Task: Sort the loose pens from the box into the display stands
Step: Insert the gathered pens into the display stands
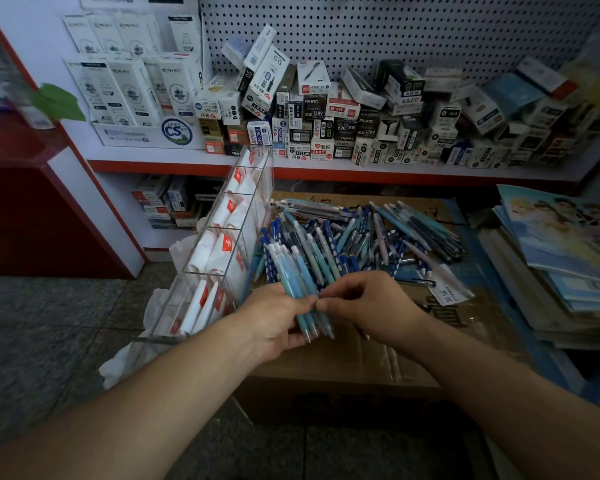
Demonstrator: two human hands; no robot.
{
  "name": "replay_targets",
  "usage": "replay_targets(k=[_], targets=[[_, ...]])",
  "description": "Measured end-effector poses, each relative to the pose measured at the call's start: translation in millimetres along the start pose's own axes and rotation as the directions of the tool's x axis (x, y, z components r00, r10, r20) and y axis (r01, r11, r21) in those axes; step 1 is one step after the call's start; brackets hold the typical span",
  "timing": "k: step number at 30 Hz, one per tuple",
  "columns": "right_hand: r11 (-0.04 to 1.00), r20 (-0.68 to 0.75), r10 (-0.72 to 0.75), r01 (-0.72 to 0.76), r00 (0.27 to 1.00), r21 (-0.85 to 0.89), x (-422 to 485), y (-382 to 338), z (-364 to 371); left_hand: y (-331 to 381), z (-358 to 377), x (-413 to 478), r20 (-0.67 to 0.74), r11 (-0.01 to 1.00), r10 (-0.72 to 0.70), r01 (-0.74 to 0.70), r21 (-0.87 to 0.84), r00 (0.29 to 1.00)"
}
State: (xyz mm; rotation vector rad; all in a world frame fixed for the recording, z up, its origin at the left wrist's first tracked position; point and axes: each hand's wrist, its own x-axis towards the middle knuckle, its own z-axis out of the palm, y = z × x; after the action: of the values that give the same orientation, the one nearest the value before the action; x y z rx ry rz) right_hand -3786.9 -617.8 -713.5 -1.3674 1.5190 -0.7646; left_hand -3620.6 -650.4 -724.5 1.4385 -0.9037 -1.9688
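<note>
Left hand: the left hand (274, 317) grips a fanned bundle of light-blue pens (293, 271), its fingers curled under the barrels and its thumb across the top.
Right hand: the right hand (366, 303) has its fingers (329, 304) narrowed to a pinch on one pen at the bundle's edge.
Loose pens: a big heap of loose pens (361, 233), dark blue, teal and pale, lies on the cardboard box (343, 368) just beyond the hands.
Display stand: the clear acrylic display stand (238, 216) leans just left of the box. Its compartments show white packets with red marks, and I can see no loose pens in them.
Progress: early, by my reading. One colour is gathered in hand but not yet slotted.
Left to do: place the bundle, then sort nearly the whole heap.
</note>
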Motion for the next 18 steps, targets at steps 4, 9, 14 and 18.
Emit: replay_targets(k=[4,9,14,18], targets=[[0.977,-0.197,-0.038,-0.005,0.980,-0.213,17,10,-8,-3,1,2,-0.007,0.999,0.007,-0.007,0.053,1.000],[0.880,-0.259,-0.082,-0.053,0.962,-0.472,37,22,-8,-1,-1,4,-0.045,0.999,0.026,-0.025,0.036,0.999],[0.832,-0.291,-0.076,-0.100,0.954,-0.545,45,22,2,-2,-4,5,-0.057,0.998,0.049,-0.048,0.030,0.997],[0.877,-0.321,-0.014,-0.142,0.947,-0.458,48,19,1,-2,-4,6,-0.046,0.998,0.056,-0.054,0.037,0.997]])
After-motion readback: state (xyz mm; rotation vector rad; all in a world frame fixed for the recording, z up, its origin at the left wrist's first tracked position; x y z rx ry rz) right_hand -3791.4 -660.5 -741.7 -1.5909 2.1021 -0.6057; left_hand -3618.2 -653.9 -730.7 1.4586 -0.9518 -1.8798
